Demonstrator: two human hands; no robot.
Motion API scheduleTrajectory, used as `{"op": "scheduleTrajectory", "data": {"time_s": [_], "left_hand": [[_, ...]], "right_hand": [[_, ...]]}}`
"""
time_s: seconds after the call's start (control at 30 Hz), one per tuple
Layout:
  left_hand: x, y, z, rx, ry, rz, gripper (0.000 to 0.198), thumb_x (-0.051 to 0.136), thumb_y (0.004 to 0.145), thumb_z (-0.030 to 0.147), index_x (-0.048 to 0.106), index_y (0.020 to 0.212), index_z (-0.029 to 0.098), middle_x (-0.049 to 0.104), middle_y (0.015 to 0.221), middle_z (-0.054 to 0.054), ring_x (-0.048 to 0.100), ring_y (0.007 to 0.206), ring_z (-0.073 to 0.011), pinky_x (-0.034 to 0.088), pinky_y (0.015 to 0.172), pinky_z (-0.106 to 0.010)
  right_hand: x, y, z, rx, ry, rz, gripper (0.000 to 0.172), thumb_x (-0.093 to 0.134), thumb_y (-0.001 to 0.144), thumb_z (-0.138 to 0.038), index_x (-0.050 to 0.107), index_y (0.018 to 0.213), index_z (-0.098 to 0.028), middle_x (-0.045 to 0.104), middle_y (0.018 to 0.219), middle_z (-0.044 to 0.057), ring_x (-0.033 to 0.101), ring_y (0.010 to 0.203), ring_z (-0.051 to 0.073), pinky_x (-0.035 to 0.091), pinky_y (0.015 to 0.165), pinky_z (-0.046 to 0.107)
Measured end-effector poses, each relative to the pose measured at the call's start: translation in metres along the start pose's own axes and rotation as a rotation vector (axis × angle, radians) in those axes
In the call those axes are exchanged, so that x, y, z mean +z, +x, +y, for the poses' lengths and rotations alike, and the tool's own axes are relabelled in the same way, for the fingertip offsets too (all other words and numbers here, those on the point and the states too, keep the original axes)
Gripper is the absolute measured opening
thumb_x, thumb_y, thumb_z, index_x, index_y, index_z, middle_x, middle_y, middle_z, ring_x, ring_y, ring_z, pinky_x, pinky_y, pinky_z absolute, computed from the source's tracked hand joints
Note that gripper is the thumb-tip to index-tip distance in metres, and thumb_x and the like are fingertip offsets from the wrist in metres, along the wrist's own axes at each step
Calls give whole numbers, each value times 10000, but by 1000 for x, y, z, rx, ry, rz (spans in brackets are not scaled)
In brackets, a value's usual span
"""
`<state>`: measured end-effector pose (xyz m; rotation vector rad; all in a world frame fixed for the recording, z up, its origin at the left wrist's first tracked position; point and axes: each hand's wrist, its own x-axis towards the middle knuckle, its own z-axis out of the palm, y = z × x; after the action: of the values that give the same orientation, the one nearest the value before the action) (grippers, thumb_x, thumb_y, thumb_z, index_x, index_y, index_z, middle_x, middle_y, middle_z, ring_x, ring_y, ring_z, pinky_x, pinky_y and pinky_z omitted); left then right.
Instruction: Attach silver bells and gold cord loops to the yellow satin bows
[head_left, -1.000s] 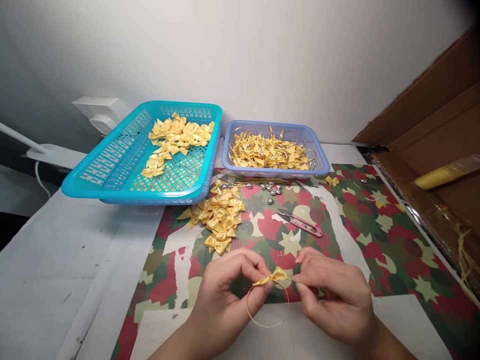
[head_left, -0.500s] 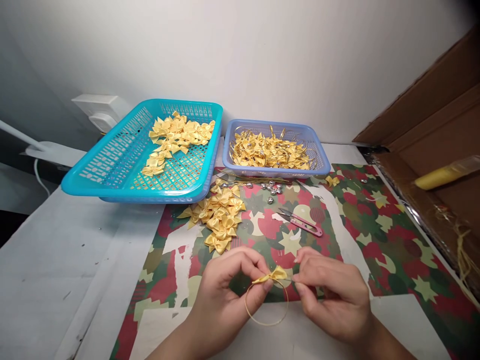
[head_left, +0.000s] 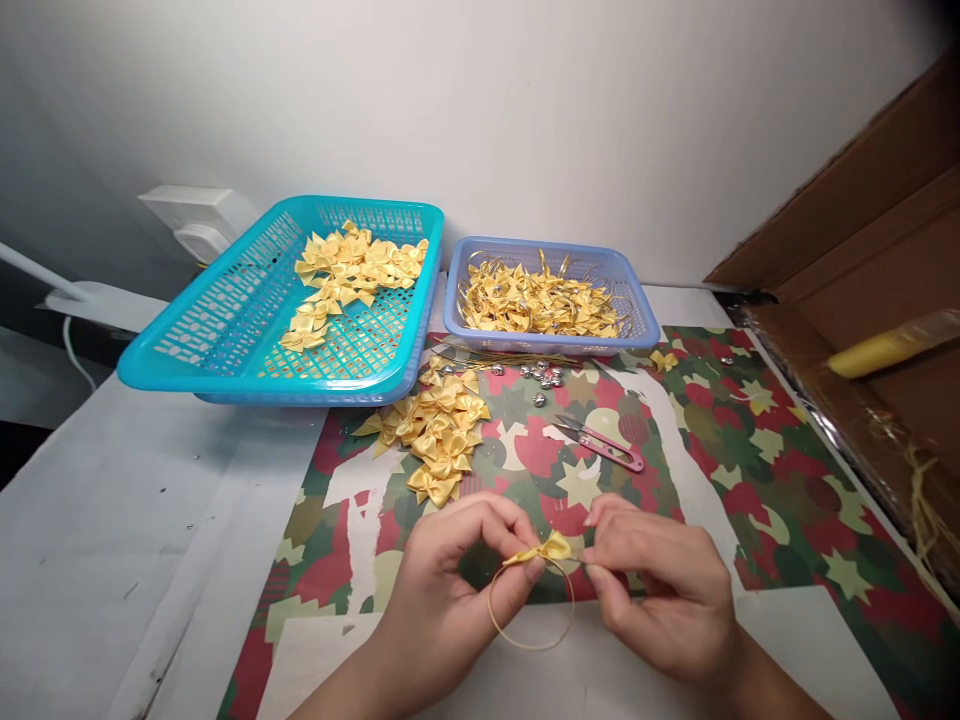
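Between thumb and fingertips, my left hand (head_left: 469, 590) pinches a yellow satin bow (head_left: 551, 547) together with a thin gold cord loop (head_left: 531, 648) that hangs below it. Just right of the bow, my right hand (head_left: 664, 590) is closed in a pinch on a thin dark strand (head_left: 578, 560) running from the bow to the fingertips. Whether this is a needle or a thread I cannot tell. Past my hands lies a pair of pink-handled thread snips (head_left: 600, 443). A pile of yellow bows (head_left: 442, 435) lies to its left, with several small silver bells (head_left: 540, 399) behind.
A turquoise basket (head_left: 262, 383) of bows stands at the back left. Beside it, a lilac basket (head_left: 551, 345) holds bows on gold loops. Gold cords (head_left: 525, 358) lie before it. At the right is a cardboard box (head_left: 847, 230); patterned paper (head_left: 780, 540) covers the table.
Hardly anything differs. The whole view has shifted slightly, and both hands keep the same pinch on the bow and strand.
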<state>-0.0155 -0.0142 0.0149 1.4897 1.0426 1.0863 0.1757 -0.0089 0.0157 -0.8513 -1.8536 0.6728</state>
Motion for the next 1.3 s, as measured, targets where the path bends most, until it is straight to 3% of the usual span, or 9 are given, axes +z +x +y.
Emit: {"op": "scheduleTrajectory", "data": {"time_s": [0.43,0.8,1.03,1.3], "left_hand": [[0,-1,-2,-86,-76,-15,185,679,807,181,564,663,182,643,734,-11,586,677,-131,446,647,-257],[-1,6,-6,-454,-582,-140,293,769,733,305,531,640,162,596,735,-5,504,607,-93,379,542,-212],[-2,7,-11,-639,-633,-183,388,811,655,397,505,619,160,562,724,2,460,567,-82,301,499,-207],[-2,11,-2,-727,-677,-197,439,827,614,419,475,583,158,543,685,24,418,550,-65,256,506,-203]], "right_hand": [[3,-2,3,76,135,-24,208,527,786,-25,662,818,-179,568,553,-17,469,477,109,500,603,321],[0,-7,13,267,246,-163,166,546,919,-169,661,800,-179,620,644,8,534,594,117,434,566,246],[1,-7,17,246,201,-178,173,546,931,-188,656,796,-190,616,656,3,535,607,117,429,583,245],[2,-9,18,279,227,-195,165,527,922,-127,652,838,-195,626,702,0,546,653,115,429,617,241]]}}
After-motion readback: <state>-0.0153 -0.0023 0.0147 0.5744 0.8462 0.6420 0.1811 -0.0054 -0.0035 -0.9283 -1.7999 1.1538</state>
